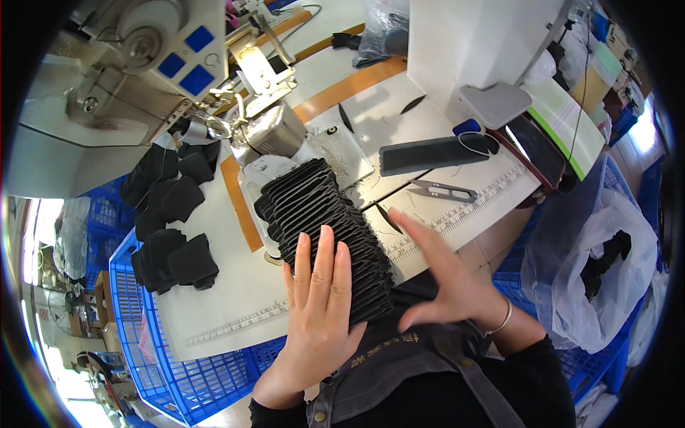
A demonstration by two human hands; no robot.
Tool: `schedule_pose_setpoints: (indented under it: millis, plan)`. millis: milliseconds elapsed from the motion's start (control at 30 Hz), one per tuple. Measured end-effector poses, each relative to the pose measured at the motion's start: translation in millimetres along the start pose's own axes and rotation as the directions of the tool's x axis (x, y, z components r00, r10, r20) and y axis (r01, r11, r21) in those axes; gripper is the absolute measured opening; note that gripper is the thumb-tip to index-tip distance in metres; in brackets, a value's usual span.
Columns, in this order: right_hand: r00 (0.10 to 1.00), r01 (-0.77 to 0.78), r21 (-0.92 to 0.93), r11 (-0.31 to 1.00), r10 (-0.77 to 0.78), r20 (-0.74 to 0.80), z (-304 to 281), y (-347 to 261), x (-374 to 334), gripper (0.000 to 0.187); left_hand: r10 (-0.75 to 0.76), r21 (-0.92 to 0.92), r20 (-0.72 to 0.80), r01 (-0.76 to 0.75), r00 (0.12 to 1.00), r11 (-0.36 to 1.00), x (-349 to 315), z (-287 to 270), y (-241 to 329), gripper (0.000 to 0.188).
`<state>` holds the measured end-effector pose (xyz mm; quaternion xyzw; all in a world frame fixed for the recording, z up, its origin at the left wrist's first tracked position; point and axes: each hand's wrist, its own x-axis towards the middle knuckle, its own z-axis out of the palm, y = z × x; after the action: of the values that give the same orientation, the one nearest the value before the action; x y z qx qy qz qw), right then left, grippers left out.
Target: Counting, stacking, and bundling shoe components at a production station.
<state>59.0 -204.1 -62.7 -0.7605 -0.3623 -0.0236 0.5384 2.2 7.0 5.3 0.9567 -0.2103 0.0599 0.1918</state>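
A long row of black fabric pieces [325, 228], layered edge to edge, lies across the front of the sewing table from the machine toward my body. My left hand [317, 299] rests flat on its near left side, fingers stretched out and thumb at the near end. To the right of the row, my right hand [446, 282] hovers with thumb and fingers spread, holding nothing; a bracelet circles its wrist. Thread snips [446, 191] lie on the table beyond my right hand. The sewing machine's metal post [275, 135] stands just past the far end of the row.
Several black fabric pieces [189, 260] are heaped at the table's left. A dark flat strip [432, 153] and a phone [531, 146] lie to the right. Blue crates stand on both sides, the right one [510, 285] holding a clear plastic bag [606, 285]. A ruler scale [492, 192] runs along the table edge.
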Motion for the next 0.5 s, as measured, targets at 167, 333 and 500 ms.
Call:
schedule_pose_setpoints:
  millis: [167,333,500]
  plan:
    - [0.995,0.078,-0.101,0.992,-0.084,-0.059,54,14,4,0.122,0.037,0.058,-0.060,-0.033,0.998,0.998,1,4,-2,0.092]
    - [0.979,-0.200,0.164,0.966,0.190,0.072,65,-4,20,0.109,0.023,-0.059,-0.107,-0.030,0.994,0.998,-14,0,-19,0.086]
    - [0.998,-0.054,-0.108,0.993,0.058,0.026,71,9,12,0.113,-0.066,0.117,-0.276,0.102,0.959,0.988,-45,-34,-80,0.068]
